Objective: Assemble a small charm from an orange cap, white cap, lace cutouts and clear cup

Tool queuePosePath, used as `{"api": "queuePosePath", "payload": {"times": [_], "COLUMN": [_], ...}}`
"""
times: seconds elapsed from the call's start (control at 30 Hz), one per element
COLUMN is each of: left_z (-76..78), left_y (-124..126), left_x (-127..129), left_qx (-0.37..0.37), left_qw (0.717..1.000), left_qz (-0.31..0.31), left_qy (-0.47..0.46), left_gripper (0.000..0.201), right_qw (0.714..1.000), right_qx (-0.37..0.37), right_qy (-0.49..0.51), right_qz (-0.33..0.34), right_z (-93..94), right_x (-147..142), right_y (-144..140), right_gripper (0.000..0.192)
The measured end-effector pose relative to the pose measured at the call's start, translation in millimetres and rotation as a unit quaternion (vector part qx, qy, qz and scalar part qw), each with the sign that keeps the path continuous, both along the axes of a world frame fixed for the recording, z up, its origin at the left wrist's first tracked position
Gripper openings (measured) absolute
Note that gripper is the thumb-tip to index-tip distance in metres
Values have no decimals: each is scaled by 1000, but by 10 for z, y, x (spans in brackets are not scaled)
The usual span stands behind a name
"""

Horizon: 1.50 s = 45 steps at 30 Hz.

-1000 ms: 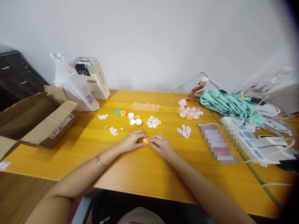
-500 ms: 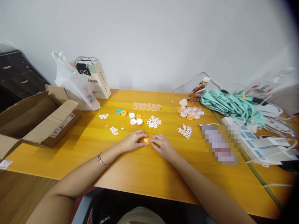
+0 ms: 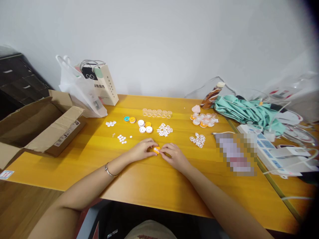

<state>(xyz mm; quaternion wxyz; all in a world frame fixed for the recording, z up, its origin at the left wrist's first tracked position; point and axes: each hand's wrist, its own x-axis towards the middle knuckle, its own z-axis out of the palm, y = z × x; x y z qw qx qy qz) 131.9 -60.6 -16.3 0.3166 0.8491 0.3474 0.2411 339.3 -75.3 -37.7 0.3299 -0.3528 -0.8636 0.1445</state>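
Observation:
My left hand (image 3: 141,150) and my right hand (image 3: 174,156) meet at the middle of the yellow table (image 3: 154,179), both pinching a small orange disc (image 3: 156,150) with a white piece on it. A bracelet sits on my left wrist. Just beyond the hands lie white and orange round caps (image 3: 145,126), white lacy cut-outs (image 3: 164,129) and another pile of white cut-outs (image 3: 198,140). Small white buttons (image 3: 122,139) lie to the left.
An open cardboard box (image 3: 37,126) sits at the left edge, a plastic bag (image 3: 77,89) and a paper bag (image 3: 106,84) behind it. Clear cups (image 3: 156,113), assembled pieces (image 3: 203,120), a bottle (image 3: 211,94), teal cloth (image 3: 246,111) and a power strip (image 3: 269,149) crowd the right.

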Motion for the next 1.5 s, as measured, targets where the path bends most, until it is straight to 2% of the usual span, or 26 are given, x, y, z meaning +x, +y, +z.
{"api": "queuePosePath", "payload": {"times": [0.17,0.3,0.4,0.5,0.73,0.87,0.97,1.07,1.17,1.3,1.5], "left_z": [10,36,73,99,65,87,144,199,222,215,227], "left_y": [-3,-23,-42,-54,-41,-43,-68,-104,-125,-129,-138], "left_x": [4,10,20,47,103,88,74,75,85,93,93], "left_qx": [0,4,17,37,80,88,84,78,77,78,76], "left_qw": [1000,1000,1000,999,997,996,995,994,994,993,991], "left_qz": [6,12,16,28,19,31,39,41,39,38,39], "left_qy": [-3,-6,-8,-10,2,-11,-40,-64,-73,-78,-105], "left_gripper": [31,37,38,26,15,13,14,15,14,14,15], "right_qw": [998,984,982,983,976,968,941,893,860,843,840], "right_qx": [-34,-66,-71,-80,-107,-164,-256,-351,-394,-413,-414], "right_qy": [60,150,152,146,163,178,222,281,323,344,351], "right_qz": [-10,-69,-86,-81,-94,-69,-20,24,33,31,18], "right_z": [13,30,43,35,-27,-46,-33,-6,24,52,65], "right_x": [-11,10,25,20,-27,-49,-73,-106,-133,-148,-154], "right_y": [-15,5,18,16,7,-13,-49,-74,-77,-76,-91], "right_gripper": [14,18,17,17,18,37,50,44,38,38,35]}}
